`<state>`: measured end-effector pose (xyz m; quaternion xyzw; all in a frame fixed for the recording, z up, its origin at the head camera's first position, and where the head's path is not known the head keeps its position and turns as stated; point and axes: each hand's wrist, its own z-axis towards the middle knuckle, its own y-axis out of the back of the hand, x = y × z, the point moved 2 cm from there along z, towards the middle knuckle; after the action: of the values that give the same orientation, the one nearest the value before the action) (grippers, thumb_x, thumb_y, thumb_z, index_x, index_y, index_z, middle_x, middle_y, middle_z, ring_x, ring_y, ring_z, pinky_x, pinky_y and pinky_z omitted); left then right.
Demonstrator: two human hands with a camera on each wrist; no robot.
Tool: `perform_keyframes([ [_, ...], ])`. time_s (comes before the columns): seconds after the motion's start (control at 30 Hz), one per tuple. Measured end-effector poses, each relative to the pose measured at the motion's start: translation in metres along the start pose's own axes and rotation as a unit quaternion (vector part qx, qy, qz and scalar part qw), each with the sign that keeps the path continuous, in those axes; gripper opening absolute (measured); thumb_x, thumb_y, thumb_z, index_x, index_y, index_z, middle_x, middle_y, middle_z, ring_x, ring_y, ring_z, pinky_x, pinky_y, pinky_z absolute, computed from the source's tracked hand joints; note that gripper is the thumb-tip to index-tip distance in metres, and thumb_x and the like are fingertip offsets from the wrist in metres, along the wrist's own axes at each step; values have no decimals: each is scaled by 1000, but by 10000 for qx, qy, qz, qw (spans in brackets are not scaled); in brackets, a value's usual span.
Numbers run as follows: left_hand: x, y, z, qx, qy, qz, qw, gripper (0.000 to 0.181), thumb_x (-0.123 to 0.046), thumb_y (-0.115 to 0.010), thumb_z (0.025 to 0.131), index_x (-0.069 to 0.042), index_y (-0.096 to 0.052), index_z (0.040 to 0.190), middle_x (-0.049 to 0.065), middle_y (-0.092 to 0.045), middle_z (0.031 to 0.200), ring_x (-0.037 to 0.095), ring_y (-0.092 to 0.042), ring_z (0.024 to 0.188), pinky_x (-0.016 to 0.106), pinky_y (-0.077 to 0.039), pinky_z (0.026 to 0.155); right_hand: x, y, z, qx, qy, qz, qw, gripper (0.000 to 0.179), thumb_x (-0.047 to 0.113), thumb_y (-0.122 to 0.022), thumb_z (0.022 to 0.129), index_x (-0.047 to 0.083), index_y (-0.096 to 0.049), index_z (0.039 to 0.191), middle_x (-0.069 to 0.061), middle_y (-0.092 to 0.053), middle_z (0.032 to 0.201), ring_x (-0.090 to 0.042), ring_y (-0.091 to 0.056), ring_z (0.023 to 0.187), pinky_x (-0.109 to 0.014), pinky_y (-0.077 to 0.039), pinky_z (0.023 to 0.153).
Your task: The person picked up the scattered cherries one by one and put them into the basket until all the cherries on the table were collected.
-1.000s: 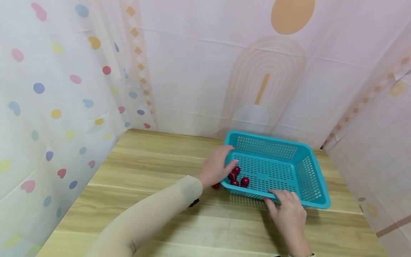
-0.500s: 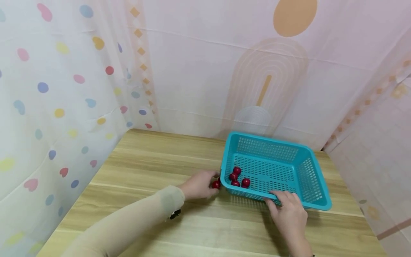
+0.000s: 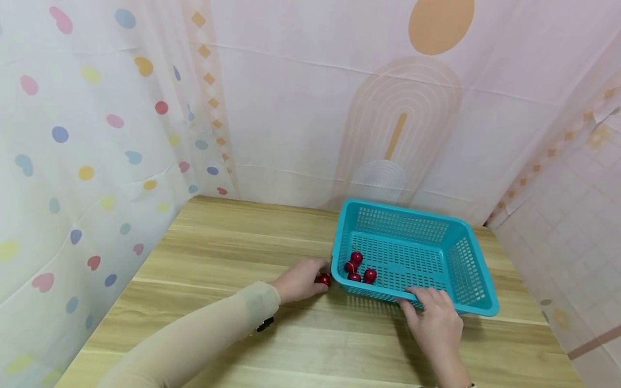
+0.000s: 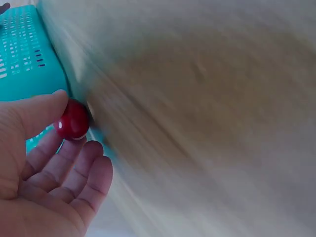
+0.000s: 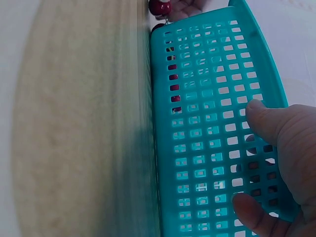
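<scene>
My left hand point(image 3: 301, 280) is low at the table, just outside the near left corner of a turquoise plastic basket point(image 3: 373, 290). Its thumb and fingers pinch a shiny red cherry point(image 4: 73, 120), seen close up in the left wrist view. A second dark red cherry point(image 5: 158, 26) shows by the basket corner in the right wrist view, below the pinched one. My right hand point(image 3: 436, 318) grips the near long side of the basket, thumb outside, other fingers over the rim. Several cherries point(image 3: 370, 275) lie inside, at the basket's left end.
The basket stands on a wood-grain table point(image 3: 233, 242), right of its middle and near the back. A patterned curtain point(image 3: 291, 108) hangs behind the table, with a dotted one point(image 3: 116, 178) along the left side.
My left hand has left the basket's left rim, come down and toward me, and taken hold of the cherry outside the corner. The right hand keeps its grip on the basket.
</scene>
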<state>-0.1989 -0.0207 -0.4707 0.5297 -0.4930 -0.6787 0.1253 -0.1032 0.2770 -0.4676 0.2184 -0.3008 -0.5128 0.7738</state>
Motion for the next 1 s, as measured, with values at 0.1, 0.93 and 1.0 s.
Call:
perform_keyframes([
  [0.1, 6, 10, -2, 79, 95, -166, 9998, 33, -14, -81, 96, -4, -70, 126, 6, -76, 113, 19, -71, 102, 36, -62, 91, 0, 0, 0, 15, 4, 11, 10000, 33, 19, -100, 67, 14, -82, 94, -8, -79, 86, -26, -66, 75, -33, -45, 43],
  [0.93, -78, 29, 60, -476, -1081, -145, 9929, 26, -27, -77, 101, -15, -71, 122, -3, -75, 114, 17, -68, 98, 21, -56, 82, -1, 0, 0, -57, 171, -28, 9998, 33, 21, -99, 67, 12, -81, 94, -10, -79, 86, -30, -67, 77, -41, -52, 49],
  [1.0, -85, 18, 67, -325, -1195, 3, 9923, 26, -28, -77, 101, -15, -71, 122, -3, -75, 114, 18, -70, 100, 21, -57, 85, 0, 0, 1, -56, 196, -22, 9998, 33, 20, -99, 68, 12, -81, 94, -10, -79, 86, -30, -68, 77, -41, -53, 49],
])
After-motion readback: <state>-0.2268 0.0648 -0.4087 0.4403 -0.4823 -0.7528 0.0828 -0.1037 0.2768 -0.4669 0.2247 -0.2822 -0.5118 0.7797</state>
